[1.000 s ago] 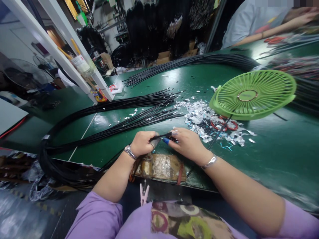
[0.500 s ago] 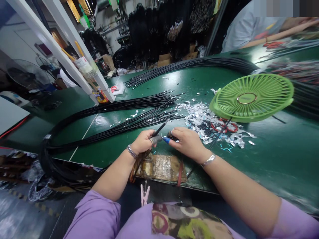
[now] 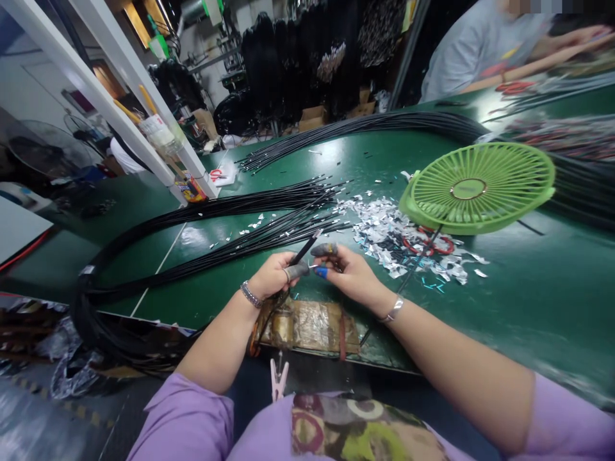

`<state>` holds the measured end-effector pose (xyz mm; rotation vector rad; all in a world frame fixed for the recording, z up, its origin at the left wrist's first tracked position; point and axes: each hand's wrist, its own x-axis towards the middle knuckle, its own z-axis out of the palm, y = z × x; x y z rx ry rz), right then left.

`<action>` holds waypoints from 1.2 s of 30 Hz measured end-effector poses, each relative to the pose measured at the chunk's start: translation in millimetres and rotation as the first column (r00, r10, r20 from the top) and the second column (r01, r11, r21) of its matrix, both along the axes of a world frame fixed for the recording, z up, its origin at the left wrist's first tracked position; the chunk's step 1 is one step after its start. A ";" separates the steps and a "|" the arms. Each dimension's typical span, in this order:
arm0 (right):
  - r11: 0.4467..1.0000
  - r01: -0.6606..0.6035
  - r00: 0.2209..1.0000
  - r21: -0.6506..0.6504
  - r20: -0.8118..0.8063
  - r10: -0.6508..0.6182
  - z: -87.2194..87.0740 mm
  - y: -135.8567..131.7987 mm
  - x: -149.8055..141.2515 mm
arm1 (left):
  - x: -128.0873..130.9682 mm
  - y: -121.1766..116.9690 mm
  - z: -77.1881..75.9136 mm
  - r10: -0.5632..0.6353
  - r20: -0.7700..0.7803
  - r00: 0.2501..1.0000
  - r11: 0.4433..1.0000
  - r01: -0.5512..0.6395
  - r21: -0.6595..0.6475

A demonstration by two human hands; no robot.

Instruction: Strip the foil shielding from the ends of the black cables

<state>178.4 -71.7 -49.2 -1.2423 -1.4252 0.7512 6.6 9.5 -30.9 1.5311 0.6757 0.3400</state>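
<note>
So the left hand [image 3: 278,274] is closed around a thin black cable with a pale tip [image 3: 306,248], fingers curled in tight, and the cable end pokes up at a slant past the fist. There's a worn grey cover on its thumb. The right hand [image 3: 354,276] is right beside it, with a blue cover on the thumb and a dark grey one on a finger. Those two covered tips are just a narrow gap apart, kinda half-pinched. A tiny whitish strand [image 3: 312,266] shows between the two hands, but I can't tell if the right one actually grips it.

Just below the hands, at the table edge, is a brown block wrapped in shiny tape [image 3: 312,324], with a pink clothespin [image 3: 278,379] beneath it. Beyond the hands, a big looped bundle of black cables [image 3: 245,241] lies on the green tabletop [image 3: 519,288], loose ends fanned out toward a messy pile of white and silver scraps [image 3: 391,234]. Red loop handles [image 3: 442,244] poke out of that, near a round green plastic fan [image 3: 468,187]. Another person [image 3: 459,51] is up at the far right.
</note>
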 end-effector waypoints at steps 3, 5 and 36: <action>0.997 0.040 0.979 0.059 0.199 -0.051 0.9 -2.7 0.9 | 0.1 0.0 1.0 -0.037 -0.029 0.999 0.999 0.037 -0.003; 0.993 0.076 0.941 0.085 0.324 -0.100 1.5 -3.7 2.6 | 0.1 0.0 1.1 -0.049 -0.049 0.998 0.999 0.050 0.009; 0.987 0.158 0.974 0.038 0.157 -0.162 8.9 -3.7 1.8 | 3.2 5.3 -0.2 0.215 -0.026 0.976 0.976 -0.214 0.033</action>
